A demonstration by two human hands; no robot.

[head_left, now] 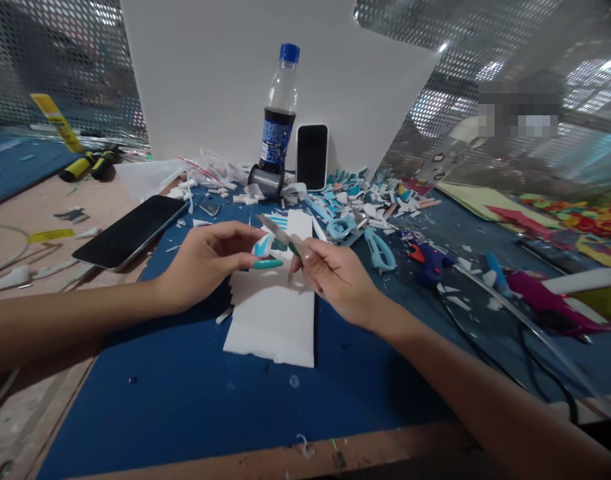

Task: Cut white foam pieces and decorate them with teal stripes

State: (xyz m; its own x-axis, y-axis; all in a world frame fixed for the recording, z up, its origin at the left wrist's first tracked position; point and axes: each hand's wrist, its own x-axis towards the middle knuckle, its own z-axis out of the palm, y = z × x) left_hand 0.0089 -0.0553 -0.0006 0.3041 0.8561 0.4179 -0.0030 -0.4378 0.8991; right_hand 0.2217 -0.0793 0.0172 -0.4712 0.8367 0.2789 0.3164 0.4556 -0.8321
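Observation:
My left hand [208, 263] pinches a small white and teal foam piece [262, 247] above a white foam sheet [275, 307] that lies on the blue mat [185, 393]. My right hand [335, 277] is closed round a craft knife [280, 235]. Its blade points up and left and meets the small piece. Both hands hover just over the sheet's far end.
A dark soda bottle [279, 113] and an upright phone [312, 157] stand at the back against a white board. A second phone [130, 231] lies at left. Foam scraps [365, 197], teal scissors [380, 250], a blue glue gun [430, 261] and cables lie to the right.

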